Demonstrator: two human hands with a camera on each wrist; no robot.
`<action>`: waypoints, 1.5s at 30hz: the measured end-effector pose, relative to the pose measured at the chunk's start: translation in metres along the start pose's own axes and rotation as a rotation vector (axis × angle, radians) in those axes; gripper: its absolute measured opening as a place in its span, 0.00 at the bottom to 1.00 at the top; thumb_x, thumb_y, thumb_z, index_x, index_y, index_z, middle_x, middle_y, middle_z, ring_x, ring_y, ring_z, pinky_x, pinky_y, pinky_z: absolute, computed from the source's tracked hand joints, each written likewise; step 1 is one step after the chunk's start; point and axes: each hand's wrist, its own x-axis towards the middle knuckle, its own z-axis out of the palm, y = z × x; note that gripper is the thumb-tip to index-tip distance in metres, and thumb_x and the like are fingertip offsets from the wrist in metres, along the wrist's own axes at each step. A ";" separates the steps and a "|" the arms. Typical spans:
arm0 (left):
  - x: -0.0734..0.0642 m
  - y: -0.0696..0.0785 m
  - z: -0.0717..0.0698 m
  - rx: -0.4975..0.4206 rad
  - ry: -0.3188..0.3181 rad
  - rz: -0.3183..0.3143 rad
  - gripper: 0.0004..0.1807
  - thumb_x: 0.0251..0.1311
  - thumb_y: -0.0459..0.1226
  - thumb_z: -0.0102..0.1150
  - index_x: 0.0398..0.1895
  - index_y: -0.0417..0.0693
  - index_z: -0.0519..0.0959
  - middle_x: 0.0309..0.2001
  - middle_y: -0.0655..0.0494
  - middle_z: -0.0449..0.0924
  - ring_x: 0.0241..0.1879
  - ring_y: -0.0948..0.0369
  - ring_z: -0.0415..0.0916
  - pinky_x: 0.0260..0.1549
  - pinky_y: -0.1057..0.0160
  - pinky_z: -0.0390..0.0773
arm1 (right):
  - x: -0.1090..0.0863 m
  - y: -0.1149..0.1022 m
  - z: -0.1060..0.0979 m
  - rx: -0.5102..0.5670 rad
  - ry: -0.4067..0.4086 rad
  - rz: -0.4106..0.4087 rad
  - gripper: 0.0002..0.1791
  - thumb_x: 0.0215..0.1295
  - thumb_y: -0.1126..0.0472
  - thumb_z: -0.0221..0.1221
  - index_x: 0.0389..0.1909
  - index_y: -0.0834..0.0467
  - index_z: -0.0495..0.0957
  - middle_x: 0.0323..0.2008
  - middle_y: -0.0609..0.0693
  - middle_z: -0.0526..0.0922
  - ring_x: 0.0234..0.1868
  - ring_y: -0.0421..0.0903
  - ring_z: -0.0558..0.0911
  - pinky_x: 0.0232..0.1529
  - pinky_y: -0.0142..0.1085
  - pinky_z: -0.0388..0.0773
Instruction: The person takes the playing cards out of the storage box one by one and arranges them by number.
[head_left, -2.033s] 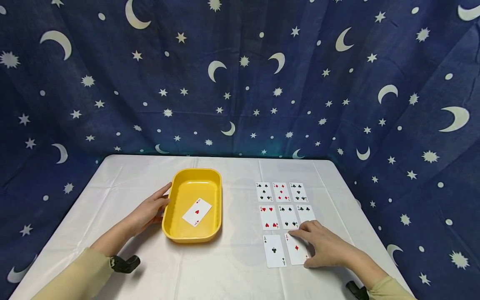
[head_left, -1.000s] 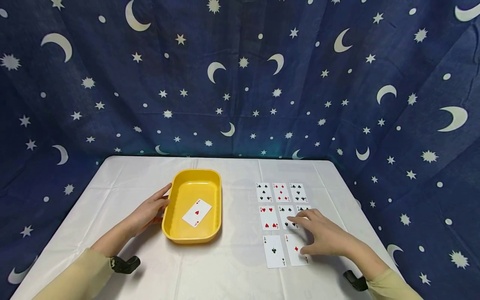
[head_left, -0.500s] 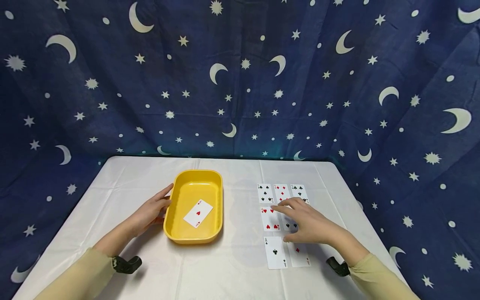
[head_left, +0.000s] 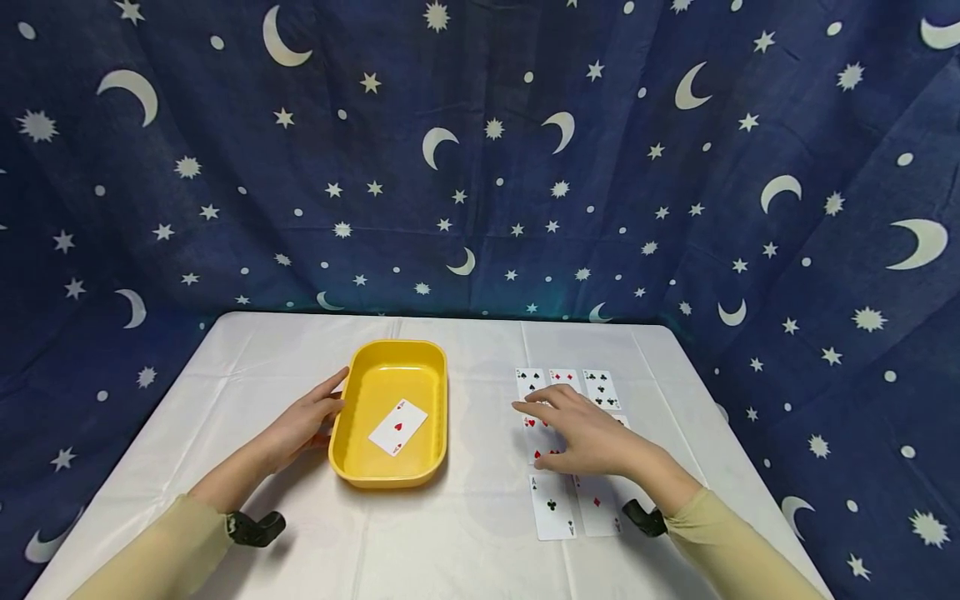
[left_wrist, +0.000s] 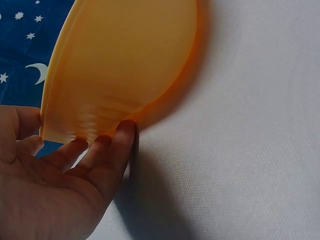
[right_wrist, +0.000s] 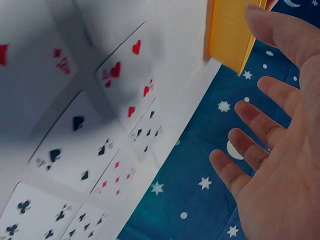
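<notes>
My left hand [head_left: 303, 423] rests its fingertips against the left outer wall of a yellow plastic tray [head_left: 397, 371], fingers loosely bent. Inside the tray an ace of hearts [head_left: 388, 435] lies face up, slanted. My right hand [head_left: 588, 429] hovers over the playing cards with fingers spread and nothing in it. Under and around it lie a four of hearts [head_left: 536, 450], a four of spades [right_wrist: 75, 140] and a five of clubs [head_left: 602, 390]. Nearer me are an ace of clubs [head_left: 552, 517] and an ace of diamonds [head_left: 597, 515]. The hand partly covers the middle row.
Along the back row are a five of spades [head_left: 530, 379] and a five of diamonds [head_left: 565, 378]. A four of clubs [right_wrist: 37, 215] shows in the right wrist view. White cloth [head_left: 465, 542] covers the table, and a blue star-patterned curtain [head_left: 480, 167] hangs behind it.
My right hand has lifted from the ace of diamonds and moved left and away from me, over the four of hearts. The left hand and tray have stayed put.
</notes>
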 end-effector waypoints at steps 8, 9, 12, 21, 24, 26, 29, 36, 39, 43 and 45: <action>0.000 0.000 0.001 0.011 -0.003 -0.002 0.36 0.79 0.42 0.41 0.84 0.67 0.41 0.79 0.37 0.50 0.69 0.43 0.66 0.55 0.50 0.80 | 0.017 -0.011 -0.001 0.000 -0.030 -0.029 0.45 0.59 0.43 0.70 0.77 0.41 0.65 0.70 0.44 0.68 0.71 0.47 0.63 0.70 0.50 0.64; 0.000 0.000 0.001 0.012 -0.003 -0.003 0.37 0.79 0.42 0.41 0.84 0.67 0.41 0.79 0.37 0.50 0.69 0.42 0.66 0.55 0.50 0.80 | 0.019 -0.013 -0.002 -0.002 -0.033 -0.032 0.45 0.59 0.43 0.70 0.77 0.42 0.65 0.70 0.44 0.68 0.71 0.47 0.63 0.70 0.50 0.63; 0.000 0.001 0.001 0.012 0.000 -0.005 0.37 0.79 0.42 0.40 0.84 0.67 0.41 0.79 0.37 0.49 0.69 0.42 0.66 0.54 0.50 0.80 | 0.024 -0.016 -0.003 -0.002 -0.032 -0.046 0.44 0.59 0.43 0.70 0.77 0.43 0.66 0.69 0.44 0.69 0.71 0.48 0.64 0.70 0.51 0.64; -0.002 0.003 0.000 0.012 0.006 -0.014 0.37 0.79 0.42 0.41 0.84 0.68 0.40 0.80 0.37 0.49 0.69 0.42 0.66 0.55 0.49 0.80 | 0.043 -0.021 -0.008 -0.031 -0.034 -0.090 0.43 0.61 0.42 0.68 0.77 0.41 0.64 0.70 0.44 0.68 0.72 0.45 0.62 0.69 0.47 0.65; -0.002 0.003 0.000 0.012 0.008 -0.015 0.37 0.78 0.42 0.41 0.84 0.68 0.40 0.80 0.37 0.49 0.70 0.42 0.65 0.55 0.49 0.80 | 0.053 -0.023 -0.008 -0.052 -0.036 -0.104 0.44 0.61 0.41 0.67 0.78 0.41 0.63 0.71 0.44 0.68 0.72 0.44 0.62 0.70 0.47 0.64; -0.002 0.003 0.000 0.012 0.008 -0.014 0.37 0.78 0.42 0.41 0.84 0.68 0.41 0.80 0.37 0.49 0.70 0.42 0.65 0.55 0.49 0.80 | 0.059 -0.024 -0.008 -0.064 -0.037 -0.108 0.44 0.61 0.40 0.67 0.78 0.40 0.63 0.71 0.44 0.68 0.72 0.44 0.61 0.70 0.47 0.64; -0.002 0.003 0.000 0.012 0.006 -0.013 0.37 0.78 0.41 0.41 0.84 0.67 0.41 0.80 0.37 0.49 0.69 0.42 0.66 0.56 0.49 0.80 | 0.070 -0.030 -0.008 -0.093 -0.052 -0.100 0.43 0.62 0.40 0.66 0.78 0.39 0.63 0.71 0.42 0.68 0.72 0.44 0.61 0.70 0.46 0.64; -0.001 0.002 0.001 0.009 0.010 -0.015 0.37 0.78 0.41 0.40 0.84 0.67 0.41 0.80 0.37 0.49 0.69 0.42 0.66 0.55 0.49 0.80 | 0.098 -0.047 -0.006 -0.103 -0.079 -0.134 0.43 0.61 0.42 0.67 0.77 0.42 0.65 0.70 0.45 0.69 0.71 0.47 0.63 0.70 0.49 0.63; 0.000 0.002 0.001 0.003 0.012 -0.016 0.37 0.78 0.41 0.40 0.84 0.67 0.41 0.80 0.37 0.49 0.68 0.42 0.66 0.55 0.49 0.80 | 0.109 -0.054 -0.004 -0.119 -0.107 -0.132 0.42 0.61 0.41 0.66 0.77 0.41 0.65 0.70 0.44 0.68 0.71 0.48 0.62 0.70 0.50 0.63; 0.000 0.002 0.001 0.004 0.017 -0.017 0.37 0.78 0.41 0.41 0.84 0.67 0.42 0.80 0.37 0.49 0.69 0.42 0.66 0.55 0.49 0.80 | 0.123 -0.063 -0.003 -0.142 -0.140 -0.136 0.42 0.61 0.39 0.66 0.77 0.41 0.66 0.71 0.46 0.68 0.71 0.48 0.62 0.70 0.49 0.63; 0.001 0.002 0.001 0.007 0.019 -0.017 0.37 0.78 0.41 0.41 0.84 0.67 0.42 0.80 0.37 0.49 0.69 0.42 0.65 0.55 0.49 0.80 | 0.131 -0.067 -0.001 -0.167 -0.147 -0.146 0.42 0.61 0.38 0.67 0.76 0.42 0.67 0.70 0.46 0.69 0.70 0.48 0.63 0.70 0.48 0.64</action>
